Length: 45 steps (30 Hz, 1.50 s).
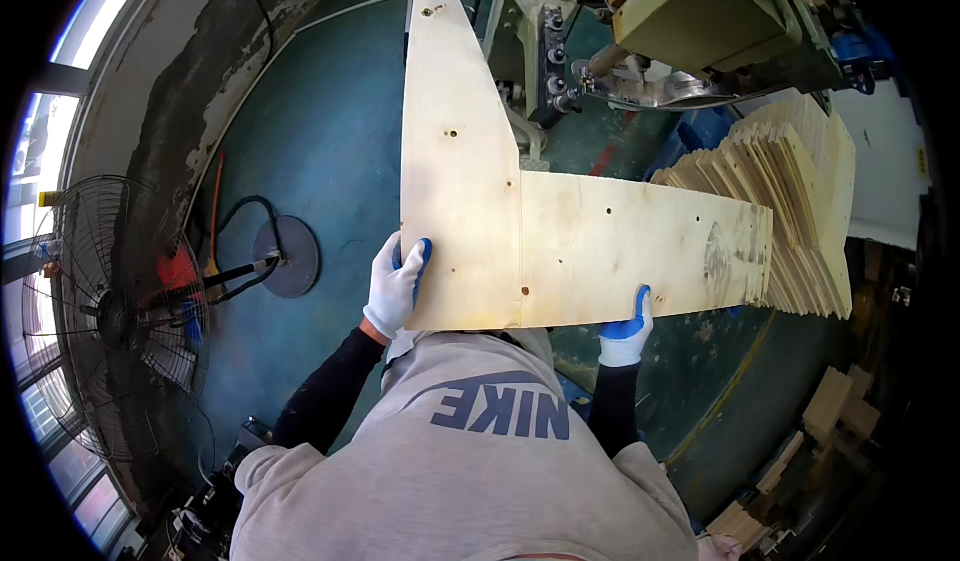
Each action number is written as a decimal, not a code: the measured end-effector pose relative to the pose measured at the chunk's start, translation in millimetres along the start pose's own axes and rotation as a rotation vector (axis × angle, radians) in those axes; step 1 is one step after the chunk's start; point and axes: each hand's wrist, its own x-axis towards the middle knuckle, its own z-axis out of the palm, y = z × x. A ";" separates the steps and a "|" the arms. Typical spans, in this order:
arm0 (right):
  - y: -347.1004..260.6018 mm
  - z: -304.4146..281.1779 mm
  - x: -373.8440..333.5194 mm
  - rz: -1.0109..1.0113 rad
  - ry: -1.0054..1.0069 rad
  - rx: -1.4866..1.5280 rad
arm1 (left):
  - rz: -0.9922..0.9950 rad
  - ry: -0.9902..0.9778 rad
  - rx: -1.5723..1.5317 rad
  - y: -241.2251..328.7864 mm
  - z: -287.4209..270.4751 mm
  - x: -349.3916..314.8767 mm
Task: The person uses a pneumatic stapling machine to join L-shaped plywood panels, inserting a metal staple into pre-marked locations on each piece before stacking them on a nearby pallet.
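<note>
Both my hands wear white gloves with blue palms and hold a large L-shaped plywood panel [470, 231] in front of my waist. My left hand [393, 283] grips its left edge near the lower corner, thumb on top. On the near edge, right of the middle, my right hand [628, 328] is closed with its thumb over the face; its fingers are hidden underneath. The pale wood has several small holes and knots, a seam down the middle and dark smudges toward the right end. One narrow arm of the panel points away from me.
A stack of similar plywood panels [800, 211] stands at the right. Beyond the panel is a green machine [710, 21] with a row of dark knobs [554, 56]. A large wire-caged fan [115, 311] and its round base [285, 256] stand at the left. Wood blocks [828, 404] lie at the lower right.
</note>
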 end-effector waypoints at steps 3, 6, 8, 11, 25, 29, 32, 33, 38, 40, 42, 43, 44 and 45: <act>-16.9 4.7 -4.9 -0.039 -0.051 0.022 | 0.049 -0.069 0.098 -2.1 9.9 13.3; -28.9 1.3 -0.8 -0.044 -0.069 0.047 | 0.056 -0.086 0.041 2.0 25.8 18.8; -36.0 -3.5 2.8 -0.046 -0.069 0.055 | 0.091 -0.093 0.023 7.9 40.4 22.1; -45.6 -8.0 6.7 -0.054 -0.055 0.060 | 0.091 -0.131 0.029 9.9 49.7 26.2; -86.4 -10.8 27.5 0.007 -0.078 0.060 | 0.131 -0.106 -0.003 0.0 77.0 13.2; -92.1 -7.7 31.8 -0.022 -0.089 0.012 | 0.136 -0.097 0.051 -0.8 81.1 10.5; -92.2 -19.8 32.7 -0.006 -0.091 0.015 | 0.106 -0.095 0.090 2.8 85.2 9.2; -91.4 -23.4 32.3 -0.017 -0.078 0.005 | 0.094 -0.094 0.105 4.6 87.8 9.7; -96.8 -29.2 33.1 -0.090 -0.120 -0.025 | 0.197 -0.134 0.191 13.6 118.5 23.4; -102.5 -26.3 35.2 -0.101 -0.095 -0.045 | 0.449 -0.064 0.356 16.6 129.7 32.2; -104.8 -24.1 37.5 -0.119 -0.066 -0.046 | 0.425 -0.139 0.562 24.9 126.7 46.2; -105.5 -23.0 39.5 -0.127 -0.053 -0.047 | 0.424 -0.150 0.656 26.4 126.4 52.0; -105.7 -23.0 42.6 -0.115 -0.049 -0.031 | 0.422 -0.159 0.753 28.4 126.4 55.3; -106.6 -23.4 46.7 -0.103 -0.046 -0.015 | 0.397 -0.156 0.773 30.2 127.2 56.5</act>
